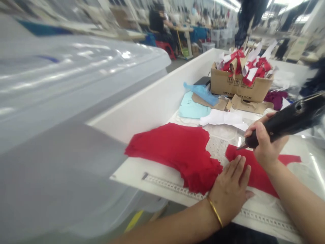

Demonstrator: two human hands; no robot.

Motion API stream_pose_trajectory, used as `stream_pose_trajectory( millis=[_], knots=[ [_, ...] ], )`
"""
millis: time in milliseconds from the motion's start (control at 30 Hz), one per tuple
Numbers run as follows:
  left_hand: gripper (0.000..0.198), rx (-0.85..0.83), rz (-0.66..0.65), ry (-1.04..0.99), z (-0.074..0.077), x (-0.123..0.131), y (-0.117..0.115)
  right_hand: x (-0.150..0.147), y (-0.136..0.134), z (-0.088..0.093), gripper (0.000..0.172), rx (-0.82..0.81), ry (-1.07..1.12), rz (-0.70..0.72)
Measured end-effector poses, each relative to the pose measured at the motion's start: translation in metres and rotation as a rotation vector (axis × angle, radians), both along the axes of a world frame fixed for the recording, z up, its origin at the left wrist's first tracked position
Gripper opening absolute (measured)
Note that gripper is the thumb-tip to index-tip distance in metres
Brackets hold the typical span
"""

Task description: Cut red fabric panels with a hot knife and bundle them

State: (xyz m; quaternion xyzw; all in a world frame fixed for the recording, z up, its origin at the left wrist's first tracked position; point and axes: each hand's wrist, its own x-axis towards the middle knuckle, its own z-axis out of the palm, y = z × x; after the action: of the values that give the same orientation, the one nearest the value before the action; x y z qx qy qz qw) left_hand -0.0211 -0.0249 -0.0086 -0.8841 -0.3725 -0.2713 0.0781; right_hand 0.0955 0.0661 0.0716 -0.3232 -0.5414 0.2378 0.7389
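My right hand (269,145) grips a black hand-held power tool (281,122) with a pointed metal tip, its cord end out to the right. The tip comes down at the upper left of a red fabric piece (261,169); I cannot tell whether it touches. My left hand (231,186), a gold bangle on its wrist, lies flat with fingers stretched over the near left edge of that piece. Left of it spreads a larger red fabric piece (175,145) with a jagged right edge, close to my left fingertips.
A cardboard box (241,86) full of red and white scraps stands at the back of the white table. Before it lie a light-blue sheet (193,105) and brown card pieces (251,104). A measuring tape (172,186) runs along the front edge. A low white wall (152,108) bounds the left.
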Motion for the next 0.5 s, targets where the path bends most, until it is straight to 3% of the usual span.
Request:
stream_pose_trajectory(
  millis=[200, 500],
  knots=[
    [0.086, -0.002, 0.003, 0.020, -0.001, 0.005, 0.008, -0.010, 0.012, -0.003, 0.023, 0.028, -0.004, 0.004],
    [0.090, -0.080, -0.025, 0.029, -0.004, 0.006, 0.011, -0.015, 0.020, -0.007, 0.018, 0.022, 0.031, 0.030]
  ],
)
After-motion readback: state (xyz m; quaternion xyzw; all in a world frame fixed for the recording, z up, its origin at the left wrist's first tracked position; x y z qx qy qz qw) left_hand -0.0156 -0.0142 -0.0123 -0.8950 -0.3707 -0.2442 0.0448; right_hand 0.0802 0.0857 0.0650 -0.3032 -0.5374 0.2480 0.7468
